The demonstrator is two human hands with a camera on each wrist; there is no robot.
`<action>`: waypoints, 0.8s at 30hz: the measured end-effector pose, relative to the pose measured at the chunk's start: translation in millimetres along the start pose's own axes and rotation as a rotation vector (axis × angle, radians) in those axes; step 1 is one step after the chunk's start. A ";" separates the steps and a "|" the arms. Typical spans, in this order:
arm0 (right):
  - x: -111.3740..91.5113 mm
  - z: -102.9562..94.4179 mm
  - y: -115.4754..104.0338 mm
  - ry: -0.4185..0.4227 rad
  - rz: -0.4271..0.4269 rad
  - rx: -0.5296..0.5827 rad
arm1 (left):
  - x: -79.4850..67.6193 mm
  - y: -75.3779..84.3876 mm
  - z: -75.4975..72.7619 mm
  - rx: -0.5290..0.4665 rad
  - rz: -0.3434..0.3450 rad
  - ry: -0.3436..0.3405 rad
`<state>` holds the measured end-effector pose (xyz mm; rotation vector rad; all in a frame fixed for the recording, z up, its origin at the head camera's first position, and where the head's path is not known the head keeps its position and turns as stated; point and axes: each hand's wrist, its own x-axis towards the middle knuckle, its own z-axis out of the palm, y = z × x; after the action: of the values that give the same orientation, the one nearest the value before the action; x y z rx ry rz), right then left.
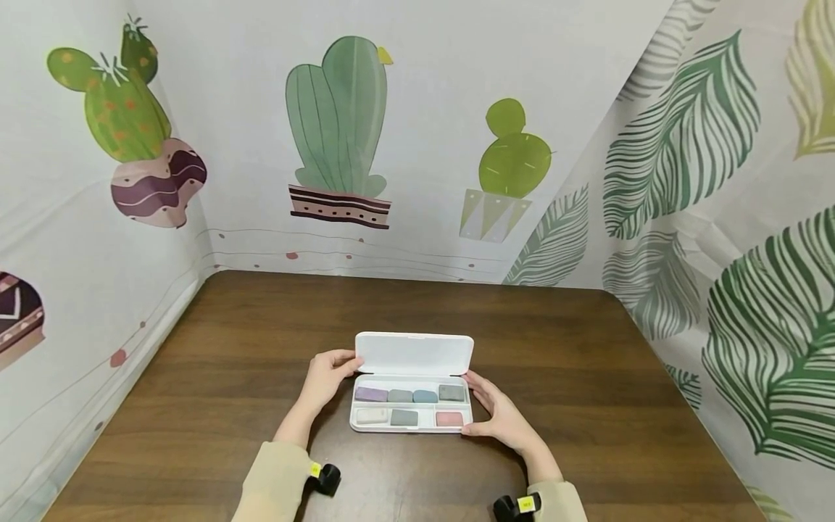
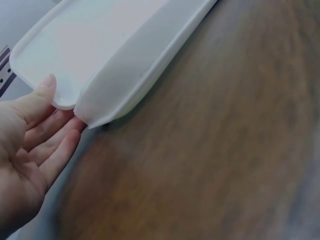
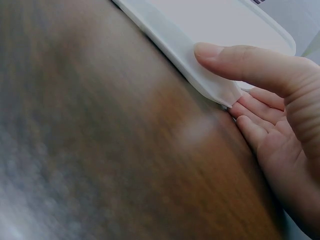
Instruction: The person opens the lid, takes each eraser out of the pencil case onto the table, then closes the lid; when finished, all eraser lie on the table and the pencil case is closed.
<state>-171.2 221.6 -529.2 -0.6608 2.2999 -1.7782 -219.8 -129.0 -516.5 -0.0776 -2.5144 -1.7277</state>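
Case (image 1: pixel 426 419) lies open, held by both hands (image 1: pixel 324 380) (image 1: pixel 505 418)

One case (image 1: pixel 414 354), seven blocks (image 1: pixel 404 417), two hands (image 1: pixel 326 380), two wrist cameras (image 1: pixel 328 480).

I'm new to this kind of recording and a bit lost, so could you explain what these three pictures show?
These are a person's two bare hands, with no robot. The wide picture comes from a camera worn on the head, looking forward and down; the two close ones come from cameras on the left and right wrists. On the brown table lies a white case with its lid raised and coloured blocks in two rows. The left hand pinches the lid's left side; the right hand holds the case's right end.
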 end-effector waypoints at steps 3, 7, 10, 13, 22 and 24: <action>0.1 -0.2 0.1 0.000 0.001 0.006 | 0.0 -0.6 0.3 0.032 -0.005 0.012; 0.3 -0.1 -0.1 0.000 -0.004 0.004 | 0.3 -1.1 0.5 0.067 0.007 0.021; 0.6 -0.1 0.7 0.001 -0.006 0.002 | 0.0 -0.4 0.4 0.079 0.019 0.027; 0.6 -0.2 2.6 0.009 -0.021 -0.001 | -0.1 0.5 0.7 0.090 0.030 0.034; -0.1 -0.7 3.0 0.006 -0.053 -0.014 | 0.4 0.2 2.7 0.085 0.007 0.032; -0.3 -0.9 2.1 0.002 -0.035 -0.015 | 0.4 -0.8 3.1 0.076 0.003 0.027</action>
<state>-171.8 222.9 -531.0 -0.7067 2.3194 -1.7792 -220.4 -126.4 -518.3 -0.0524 -2.5555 -1.6192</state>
